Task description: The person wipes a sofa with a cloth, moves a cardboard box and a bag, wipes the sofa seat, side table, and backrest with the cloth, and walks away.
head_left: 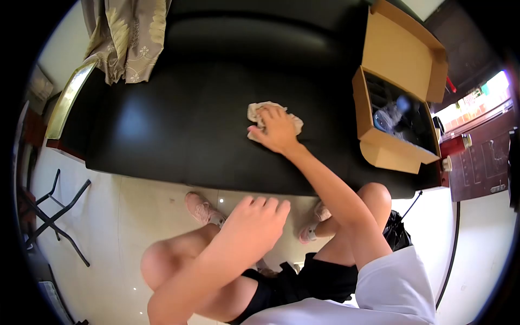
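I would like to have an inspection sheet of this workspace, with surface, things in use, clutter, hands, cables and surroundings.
Surface: black couch seat, smooth-looking, with glare at left.
Things in use: pale cloth, crumpled on the seat.
Clutter: open cardboard box at right, contents partly unclear; patterned fabric at back left.
Hands: right hand on the cloth; left hand apart from it, fingers curled, palm hidden.
Cables: none certain; a thin dark line beside the black bag is unclear.
Surroundings: pale floor; crossed black legs at left.

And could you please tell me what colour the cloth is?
Pale beige: the cloth under the right hand, head view.
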{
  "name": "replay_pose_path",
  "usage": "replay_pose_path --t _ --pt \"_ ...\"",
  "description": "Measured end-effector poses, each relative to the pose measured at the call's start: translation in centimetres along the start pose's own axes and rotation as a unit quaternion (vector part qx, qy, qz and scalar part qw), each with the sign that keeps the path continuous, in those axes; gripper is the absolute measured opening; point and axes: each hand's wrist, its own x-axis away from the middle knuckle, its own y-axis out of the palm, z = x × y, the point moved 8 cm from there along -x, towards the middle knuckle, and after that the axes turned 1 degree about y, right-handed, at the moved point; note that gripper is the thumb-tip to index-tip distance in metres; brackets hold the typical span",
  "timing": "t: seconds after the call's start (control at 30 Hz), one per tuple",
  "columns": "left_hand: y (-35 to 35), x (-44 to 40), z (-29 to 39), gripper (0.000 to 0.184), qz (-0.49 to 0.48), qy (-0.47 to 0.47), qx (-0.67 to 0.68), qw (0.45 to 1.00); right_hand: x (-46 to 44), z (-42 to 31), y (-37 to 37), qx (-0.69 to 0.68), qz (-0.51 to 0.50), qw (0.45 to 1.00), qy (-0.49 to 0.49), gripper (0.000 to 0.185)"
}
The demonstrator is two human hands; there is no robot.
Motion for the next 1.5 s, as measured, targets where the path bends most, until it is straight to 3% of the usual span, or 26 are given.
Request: replay_pose_path --t 0.03,0.07,0.1,0.27,0.37,0.43,0.47,0.57,0.63,0.7,0.77,0.87,0.93,1.0,1.13,1.27,1.37,1.5 --pt "0.5 -0.6 0.5 0.032 -0.007 0.004 -0.003 1.0 0.2 -2.5 -1.0 -0.024 -0.061 0.997 0.036 0.05" --pt "1.0 -1.3 1.3 0.031 0.001 0.037 0.041 0.998 0.5 -4.6 -1.7 -0.023 -0.096 0.995 0.013 0.054" --pt "1.4 -1.9 2.1 0.03 0.008 0.069 0.088 0.994 2.7 -5.6 -0.5 -0.015 -0.025 0.999 -0.033 0.059" --pt "2.6 -3.3 4.7 0.029 -0.022 0.104 0.083 0.991 6.6 -9.8 -1.9 -0.04 0.005 0.989 -0.14 0.039" --pt "3.4 -4.3 4.9 0.025 -0.032 0.12 0.098 0.987 4.0 -6.8 -0.7 -0.041 -0.033 0.993 -0.104 0.03" --pt "3.2 -6.4 3.1 0.013 0.074 0.153 0.326 0.93 0.7 -3.0 0.5 0.03 -0.021 0.998 -0.05 0.026" --pt "3.1 -7.5 2.0 0.008 0.139 0.143 0.302 0.932 -0.9 -0.8 1.2 0.036 -0.007 0.999 -0.035 0.026" --pt "1.7 -8.8 2.6 0.01 0.064 0.239 0.274 0.93 -6.3 5.0 3.0 0.057 0.029 0.997 -0.043 0.025" --pt "-0.7 -9.9 0.6 0.008 0.14 0.219 0.365 0.894 -9.5 7.5 4.6 0.06 0.041 0.996 -0.045 0.023" --pt "-1.2 -11.3 -1.5 0.007 0.161 0.196 0.31 0.916 -12.5 10.1 6.3 0.039 0.017 0.999 -0.01 0.022" --pt "-0.1 -12.6 -2.6 0.009 0.147 0.181 0.138 0.963 -15.1 12.3 7.7 0.031 -0.006 0.999 0.008 0.024" --pt "-0.1 -14.2 -3.9 0.013 0.163 0.176 0.217 0.946 -17.3 15.1 9.7 -0.044 -0.061 0.996 0.05 0.026" --pt "-0.4 -14.8 -5.0 0.012 0.132 0.137 0.335 0.923 -17.7 16.2 10.5 -0.038 -0.089 0.993 0.068 0.027" --pt "-0.8 -15.2 -6.0 0.011 0.125 0.133 0.353 0.918 -18.6 16.8 10.8 -0.009 -0.088 0.994 0.067 0.028" --pt "0.7 -14.5 -7.7 0.002 0.119 0.074 0.374 0.917 -17.5 15.4 9.3 -0.014 -0.077 0.993 0.092 0.029" --pt "2.0 -14.3 -8.5 0.011 0.112 0.043 0.353 0.928 -14.7 13.3 7.3 -0.052 -0.085 0.991 0.084 0.03" --pt "2.5 -15.1 -9.5 0.008 0.122 0.001 0.351 0.928 -10.5 11.5 4.5 -0.118 -0.073 0.989 0.051 0.029" --pt "1.7 -16.4 -7.4 0.007 0.157 0.049 0.296 0.941 -2.9 9.1 0.6 -0.188 -0.084 0.977 0.056 0.028"
